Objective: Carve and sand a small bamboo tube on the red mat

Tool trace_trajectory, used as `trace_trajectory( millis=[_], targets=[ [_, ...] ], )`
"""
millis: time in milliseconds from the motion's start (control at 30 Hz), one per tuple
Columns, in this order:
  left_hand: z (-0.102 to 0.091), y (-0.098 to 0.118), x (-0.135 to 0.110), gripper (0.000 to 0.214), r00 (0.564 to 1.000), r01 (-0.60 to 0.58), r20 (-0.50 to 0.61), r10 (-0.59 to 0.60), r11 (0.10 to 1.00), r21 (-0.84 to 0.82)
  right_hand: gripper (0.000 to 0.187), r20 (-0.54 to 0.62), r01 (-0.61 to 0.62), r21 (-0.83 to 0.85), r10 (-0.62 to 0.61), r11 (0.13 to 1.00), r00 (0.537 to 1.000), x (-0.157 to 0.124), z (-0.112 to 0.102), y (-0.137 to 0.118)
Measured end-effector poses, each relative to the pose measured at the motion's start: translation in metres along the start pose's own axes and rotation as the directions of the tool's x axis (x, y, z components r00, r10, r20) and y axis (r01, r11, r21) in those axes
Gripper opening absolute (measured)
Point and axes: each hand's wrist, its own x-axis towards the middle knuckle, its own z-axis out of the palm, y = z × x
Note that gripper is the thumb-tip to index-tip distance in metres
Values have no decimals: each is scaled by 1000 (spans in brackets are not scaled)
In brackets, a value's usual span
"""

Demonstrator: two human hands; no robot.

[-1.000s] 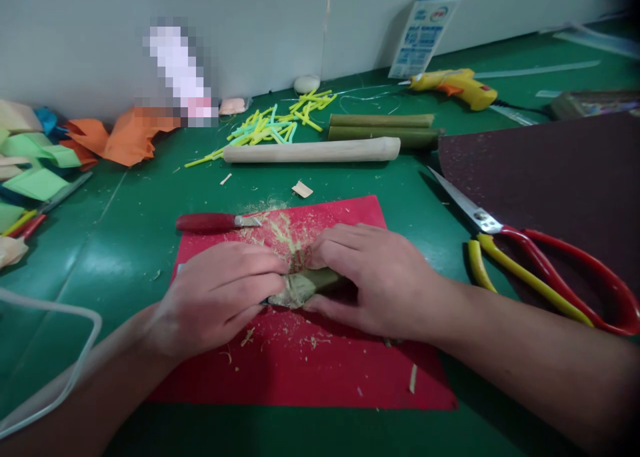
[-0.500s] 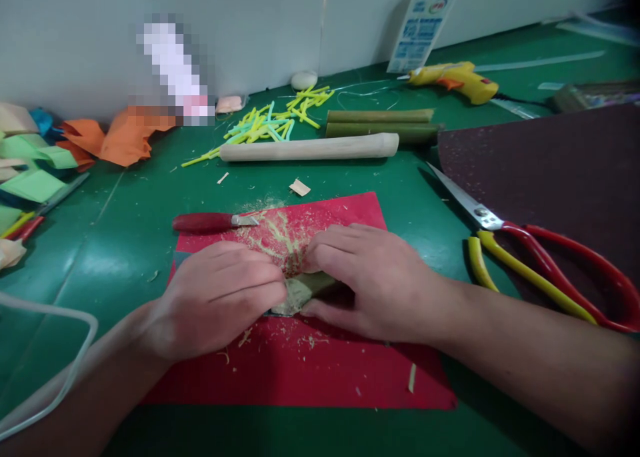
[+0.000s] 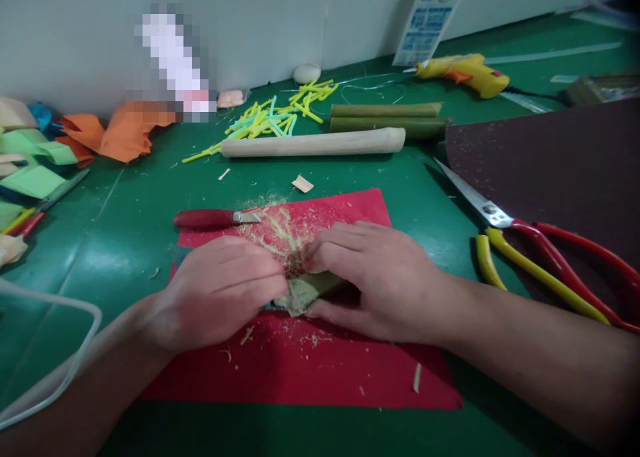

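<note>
My left hand (image 3: pixel 227 287) is closed, its fingers curled over a dark blue-grey strip (image 3: pixel 182 252) that shows past the knuckles and at the fingertips; most of it is hidden. Between thumb and fingers, my right hand (image 3: pixel 373 280) grips a short green piece of bamboo (image 3: pixel 313 288) lying low over red paper (image 3: pixel 300 370). The bamboo's pale, dusty left end meets my left fingertips. Fine shavings (image 3: pixel 280 234) cover the paper around both hands. Just beyond the left hand rests a red-handled knife (image 3: pixel 207 219), blade to the right.
Behind lie a peeled bamboo stick (image 3: pixel 313 143), green bamboo pieces (image 3: pixel 385 118) and cut yellow and blue straws (image 3: pixel 267 120). Large scissors (image 3: pixel 525 230) and a dark sheet (image 3: pixel 555 157) are on the right. A yellow glue gun (image 3: pixel 463 74) sits farther back. Folded papers (image 3: pixel 40 170) crowd the left.
The view has shifted slightly, so things on the right appear a little farther right. Both hands keep nearly the same hold, and the bamboo end looks slightly turned.
</note>
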Motion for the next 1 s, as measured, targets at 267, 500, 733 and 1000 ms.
trace_trajectory(
  millis=[267,500,733,1000],
  targets=[
    [0,2,4,20,1000,-15,-4,15,1000,-12,25,3,14,17,-14,1000,1000,0,-1,0],
    [1,-1,2,21,999,-41,-2,41,999,-36,24,24,3,17,-3,1000,1000,-1,-1,0],
    [1,1,2,21,999,-42,20,43,998,-37,25,21,-2,32,2,999,1000,-1,-1,0],
    [2,-2,3,20,999,-45,18,46,999,-18,24,24,16,42,-17,999,1000,-1,-2,0]
  ],
)
